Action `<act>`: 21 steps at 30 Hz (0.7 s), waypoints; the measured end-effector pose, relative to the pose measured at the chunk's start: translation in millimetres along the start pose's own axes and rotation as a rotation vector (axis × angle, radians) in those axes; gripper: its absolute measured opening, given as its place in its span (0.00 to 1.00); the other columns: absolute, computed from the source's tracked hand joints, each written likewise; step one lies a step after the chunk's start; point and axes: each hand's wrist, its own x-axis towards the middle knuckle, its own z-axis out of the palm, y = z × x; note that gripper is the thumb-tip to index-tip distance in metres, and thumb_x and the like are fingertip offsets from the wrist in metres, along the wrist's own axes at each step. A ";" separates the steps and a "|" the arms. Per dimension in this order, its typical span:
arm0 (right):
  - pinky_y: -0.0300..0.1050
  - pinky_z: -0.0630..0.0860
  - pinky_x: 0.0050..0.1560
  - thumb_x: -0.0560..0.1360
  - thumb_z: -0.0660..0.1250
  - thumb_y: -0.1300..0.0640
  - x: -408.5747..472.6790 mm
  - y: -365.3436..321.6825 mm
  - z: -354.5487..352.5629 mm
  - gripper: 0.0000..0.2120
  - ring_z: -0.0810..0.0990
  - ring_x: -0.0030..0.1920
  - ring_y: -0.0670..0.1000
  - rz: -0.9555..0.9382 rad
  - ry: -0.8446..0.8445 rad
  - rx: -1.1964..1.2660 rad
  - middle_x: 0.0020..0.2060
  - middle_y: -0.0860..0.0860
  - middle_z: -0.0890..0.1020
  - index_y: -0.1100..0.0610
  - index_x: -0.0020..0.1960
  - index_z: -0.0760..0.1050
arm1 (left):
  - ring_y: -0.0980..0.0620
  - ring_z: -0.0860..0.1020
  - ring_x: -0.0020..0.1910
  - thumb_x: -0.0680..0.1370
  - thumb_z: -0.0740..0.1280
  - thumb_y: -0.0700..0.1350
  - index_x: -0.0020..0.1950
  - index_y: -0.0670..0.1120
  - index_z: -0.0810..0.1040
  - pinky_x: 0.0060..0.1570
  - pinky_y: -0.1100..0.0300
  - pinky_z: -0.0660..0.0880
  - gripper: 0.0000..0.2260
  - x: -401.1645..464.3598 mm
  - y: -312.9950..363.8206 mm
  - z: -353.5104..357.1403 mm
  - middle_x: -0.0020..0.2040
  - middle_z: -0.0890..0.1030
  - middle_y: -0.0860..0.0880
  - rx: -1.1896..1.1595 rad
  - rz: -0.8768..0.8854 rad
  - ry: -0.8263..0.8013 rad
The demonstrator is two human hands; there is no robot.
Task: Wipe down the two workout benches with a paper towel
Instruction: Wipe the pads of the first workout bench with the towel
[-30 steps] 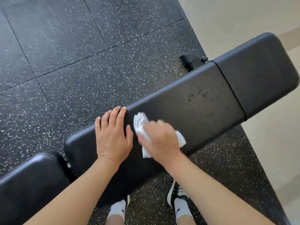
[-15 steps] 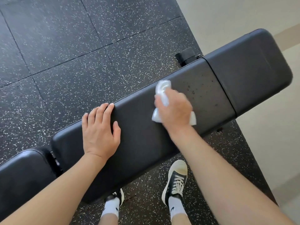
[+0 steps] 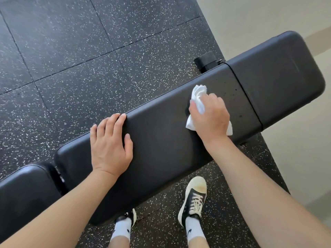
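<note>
A dark rubber floor (image 3: pixel 75 56) flecked with white fills most of the view, its tile seams running at a slant, and gives way at the right to a pale bare floor (image 3: pixel 293 167). Across it, from lower left to upper right, lies a black padded bench (image 3: pixel 161 140) — a long pad meeting a shorter pad (image 3: pixel 279 76) at a narrow seam, with a black frame piece (image 3: pixel 206 61) poking out behind that joint. The rounded end of a second bench (image 3: pixel 23 190) sits at the lower left, just beside the first, a thin gap between them. The left hand (image 3: pixel 110 145) rests palm down on the long pad with nothing in it, its fingers spread and reaching over the far edge. The right hand (image 3: pixel 210 117) is clenched around a white paper towel (image 3: pixel 198 97), pressing it onto the long pad near the seam; the crumpled towel bunches out ahead of the fingers toward the far edge, and corners of it show under the palm on both sides of the wrist. A few dark specks — possibly droplets, too small to be sure — dot the pad just beyond the towel. Below the bench stand two black-and-white sneakers, the right sneaker (image 3: pixel 194 197) in full view, the left sneaker (image 3: pixel 131 217) mostly tucked under the pad.
</note>
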 end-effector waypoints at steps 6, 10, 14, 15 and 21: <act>0.52 0.65 0.31 0.77 0.68 0.49 -55.8 -116.8 17.3 0.12 0.74 0.35 0.57 -0.551 -0.210 0.142 0.35 0.53 0.76 0.57 0.48 0.81 | 0.39 0.71 0.73 0.80 0.58 0.51 0.78 0.46 0.70 0.76 0.39 0.60 0.26 0.0 0.5 -2.5 0.76 0.73 0.45 -0.003 -0.008 -0.027; 0.49 0.68 0.30 0.76 0.67 0.50 -13.2 -83.9 18.4 0.10 0.74 0.33 0.57 -0.752 -0.115 -0.035 0.33 0.52 0.74 0.56 0.49 0.81 | 0.40 0.70 0.73 0.80 0.58 0.51 0.79 0.47 0.68 0.77 0.40 0.59 0.27 -0.9 -0.5 -0.9 0.76 0.73 0.46 0.002 -0.008 -0.023; 0.46 0.67 0.30 0.76 0.60 0.52 69.7 -33.8 24.0 0.14 0.80 0.36 0.63 -0.187 0.017 -0.224 0.35 0.58 0.79 0.60 0.48 0.79 | 0.41 0.70 0.74 0.81 0.58 0.52 0.80 0.48 0.67 0.78 0.40 0.58 0.27 -0.6 -2.0 1.5 0.77 0.72 0.48 0.007 -0.009 -0.021; 0.48 0.65 0.34 0.78 0.60 0.49 75.9 -29.7 23.3 0.17 0.79 0.41 0.64 -0.058 -0.012 -0.145 0.39 0.58 0.79 0.61 0.49 0.79 | 0.41 0.70 0.74 0.81 0.58 0.52 0.80 0.48 0.67 0.78 0.39 0.59 0.27 -0.4 -2.2 1.0 0.77 0.72 0.48 0.007 -0.010 -0.021; 0.54 0.73 0.33 0.75 0.71 0.49 -7.7 -110.3 24.0 0.12 0.76 0.37 0.59 -0.449 -0.203 0.168 0.37 0.55 0.78 0.59 0.45 0.80 | 0.40 0.70 0.74 0.80 0.59 0.51 0.79 0.47 0.68 0.78 0.39 0.59 0.27 -0.4 -1.3 -0.8 0.77 0.72 0.47 0.000 -0.013 -0.042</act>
